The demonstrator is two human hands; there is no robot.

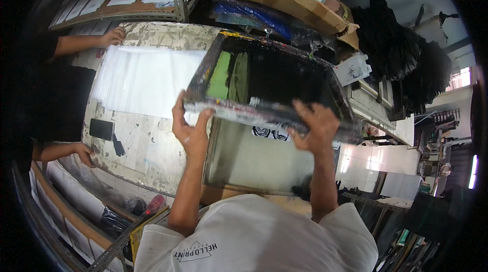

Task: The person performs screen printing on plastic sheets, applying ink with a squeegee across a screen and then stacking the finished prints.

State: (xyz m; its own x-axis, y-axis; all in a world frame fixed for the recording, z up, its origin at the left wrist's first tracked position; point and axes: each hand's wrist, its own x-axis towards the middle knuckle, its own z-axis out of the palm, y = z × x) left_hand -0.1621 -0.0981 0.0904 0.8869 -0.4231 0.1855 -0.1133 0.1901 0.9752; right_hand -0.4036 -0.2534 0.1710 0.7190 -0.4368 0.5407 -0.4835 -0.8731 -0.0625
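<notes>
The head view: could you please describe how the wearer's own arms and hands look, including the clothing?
The left hand and right hand show no gloves. The left forearm and right forearm are uncovered, with no watch or bracelet visible. The shirt is whitish, with short, loose sleeves and a small dark print. Blur hides finer details of the right hand.
</notes>
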